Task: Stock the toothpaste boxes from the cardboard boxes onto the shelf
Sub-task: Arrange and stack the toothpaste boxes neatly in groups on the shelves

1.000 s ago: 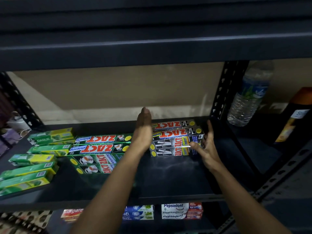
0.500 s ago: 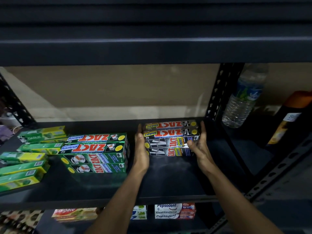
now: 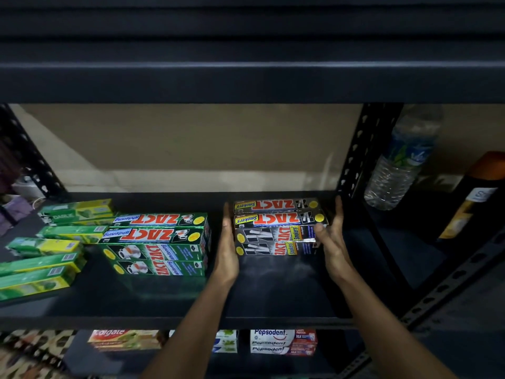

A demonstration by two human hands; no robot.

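L hand (image 3: 228,250) fingers (image 3: 226,214) straight, flat vs L end of black Smokers stack (image 3: 278,228). R hand (image 3: 333,247) fingers (image 3: 338,212) straight on R end, thumb at front corner. Stack sits btwn palms, long axis L-R, on shelf (image 3: 273,294), mid-right. Both hands equally near. Green Whitening stack (image 3: 158,242) just left, apart. Next, prob: square up, push back.

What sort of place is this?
Probably a small shop or stockroom: stacked toothpaste boxes of several brands lie on a dark metal rack, with a water bottle on the next bay.
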